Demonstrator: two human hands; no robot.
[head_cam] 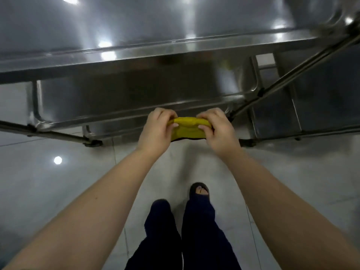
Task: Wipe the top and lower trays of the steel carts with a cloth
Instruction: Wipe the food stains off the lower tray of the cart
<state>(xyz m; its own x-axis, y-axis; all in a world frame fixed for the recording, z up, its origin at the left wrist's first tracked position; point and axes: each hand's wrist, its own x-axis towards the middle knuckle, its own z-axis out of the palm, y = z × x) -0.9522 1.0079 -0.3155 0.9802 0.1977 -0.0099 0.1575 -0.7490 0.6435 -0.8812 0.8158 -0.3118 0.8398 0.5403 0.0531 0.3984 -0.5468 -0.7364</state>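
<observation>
A steel cart (155, 55) stands just ahead, its top tray (136, 22) above the lower tray (136, 94). On the grey floor (48, 182) are two feet. Both arms reach forward; the left hand (155, 129) and right hand (218, 129) pinch a folded yellow cloth (190, 128) between them, held in front of the lower tray.

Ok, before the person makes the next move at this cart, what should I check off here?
1. Cloth held: left hand and right hand both pinch the yellow cloth, ok.
2. Cloth on steel: it hangs in the air before the cart, touching no tray, not ok.
3. Cloth folded to a pad: bunched between the hands, cannot tell.
4. View of the top tray ahead: ok.
5. View of the lower tray beneath it: ok.
6. Which areas are wiped: glare and blur, cannot tell.
</observation>
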